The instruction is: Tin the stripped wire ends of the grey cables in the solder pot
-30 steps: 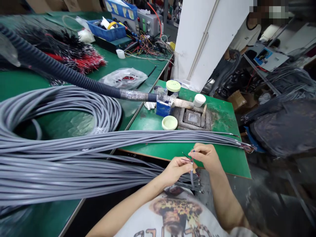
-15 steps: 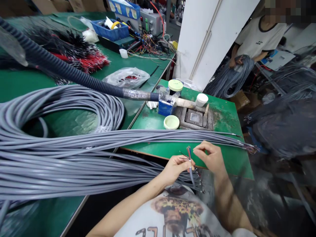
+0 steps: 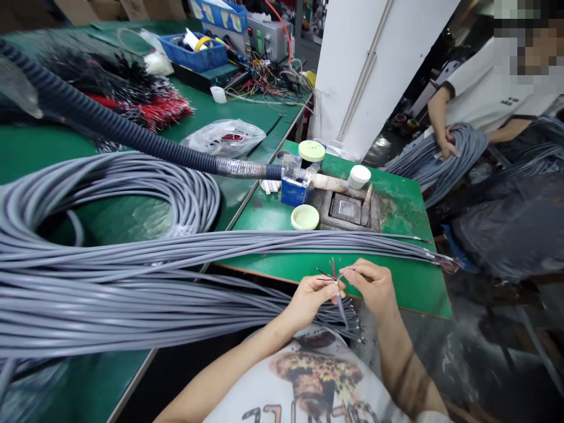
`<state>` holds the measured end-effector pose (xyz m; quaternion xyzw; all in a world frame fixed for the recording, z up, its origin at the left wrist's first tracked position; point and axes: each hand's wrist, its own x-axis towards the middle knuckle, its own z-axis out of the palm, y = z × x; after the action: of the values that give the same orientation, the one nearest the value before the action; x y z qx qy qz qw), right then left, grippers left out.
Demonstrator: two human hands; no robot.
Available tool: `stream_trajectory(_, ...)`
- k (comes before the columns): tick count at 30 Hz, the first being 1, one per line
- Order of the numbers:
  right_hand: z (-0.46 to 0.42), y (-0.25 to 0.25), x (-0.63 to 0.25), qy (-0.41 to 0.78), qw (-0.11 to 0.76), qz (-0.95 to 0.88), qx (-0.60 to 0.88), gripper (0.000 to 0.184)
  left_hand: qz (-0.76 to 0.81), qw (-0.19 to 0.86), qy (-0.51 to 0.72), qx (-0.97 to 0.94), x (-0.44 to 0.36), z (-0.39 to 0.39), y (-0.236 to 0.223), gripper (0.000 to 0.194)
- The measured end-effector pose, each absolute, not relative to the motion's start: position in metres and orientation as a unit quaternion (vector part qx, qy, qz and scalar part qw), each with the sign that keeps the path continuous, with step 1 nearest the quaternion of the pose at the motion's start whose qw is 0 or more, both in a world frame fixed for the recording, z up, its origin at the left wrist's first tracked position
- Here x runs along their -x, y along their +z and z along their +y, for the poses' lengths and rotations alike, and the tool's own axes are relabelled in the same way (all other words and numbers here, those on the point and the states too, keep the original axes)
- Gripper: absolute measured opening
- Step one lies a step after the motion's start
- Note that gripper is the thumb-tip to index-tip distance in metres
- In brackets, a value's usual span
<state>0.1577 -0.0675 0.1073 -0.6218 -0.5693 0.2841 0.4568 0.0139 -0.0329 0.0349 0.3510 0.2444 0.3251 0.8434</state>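
My left hand (image 3: 314, 296) is closed on the end of a grey cable (image 3: 342, 311), pinching it just below where thin coloured wires (image 3: 333, 271) fan out. Red and dark wires stand up from the stripped end. My right hand (image 3: 372, 283) is closed in a pinch at the right side of that fan, its fingertips on a thin wire. Behind both hands a bundle of grey cables (image 3: 282, 239) stretches across the green table, with bared ends at the right. A second bundle (image 3: 176, 311) runs below it, its ends partly hidden behind my left hand.
A coil of grey cable (image 3: 194, 188) lies at left. A ribbed hose (image 3: 145, 138) reaches to a blue box (image 3: 294, 192) beside a square metal pot (image 3: 347, 208). Small tubs (image 3: 359, 176) and a pale lid (image 3: 305, 218) stand around it. Another person (image 3: 484, 100) holds cable at right.
My right hand has moved left and closed on a wire, bending it to the right. The wires have spread apart. The other person has moved right with the cable coil.
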Motion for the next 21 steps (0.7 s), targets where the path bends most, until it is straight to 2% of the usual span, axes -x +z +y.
stream_trajectory(3,-0.072,0.099,-0.164,0.284,0.483,-0.551,0.619,0.011,0.246,0.868,0.307,-0.303,-0.013,-0.031,0.037,0.031)
stream_trajectory(7,-0.081,0.092,-0.169,0.229,0.486,-0.564,0.627,0.009,0.223,0.891,0.296,-0.262,-0.012,-0.028,0.042,0.035)
stream_trajectory(21,-0.081,0.077,-0.182,0.133,0.414,-0.710,0.554,0.036,0.290,0.834,0.360,-0.302,-0.028,-0.009,0.049,0.026)
